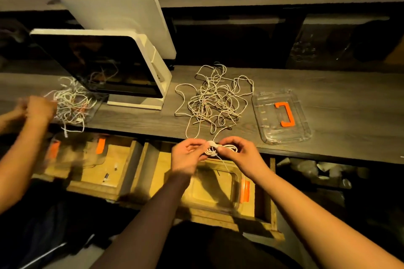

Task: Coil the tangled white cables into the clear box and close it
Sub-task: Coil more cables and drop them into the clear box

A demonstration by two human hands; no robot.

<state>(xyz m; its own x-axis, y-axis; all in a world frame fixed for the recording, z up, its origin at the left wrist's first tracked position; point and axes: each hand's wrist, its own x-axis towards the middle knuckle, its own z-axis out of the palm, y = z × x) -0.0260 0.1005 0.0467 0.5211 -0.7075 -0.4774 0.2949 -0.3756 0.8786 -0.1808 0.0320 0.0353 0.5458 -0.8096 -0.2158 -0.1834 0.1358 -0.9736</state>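
A tangle of white cables (215, 98) lies on the dark wooden counter. One strand runs from it down to a small coil of white cable (220, 148), held just past the counter's front edge. My left hand (185, 157) pinches the coil's left side and my right hand (242, 153) grips its right side. Below my hands the clear box (214, 190) with an orange clip sits open in a pulled-out wooden drawer. Its clear lid (282, 116) with an orange handle lies flat on the counter to the right of the tangle.
A white-framed screen on a stand (105, 67) stands at the left of the counter. Another person's hands (37, 109) work on a second cable tangle (72, 102) at far left. A second drawer (94, 168) holds another clear container.
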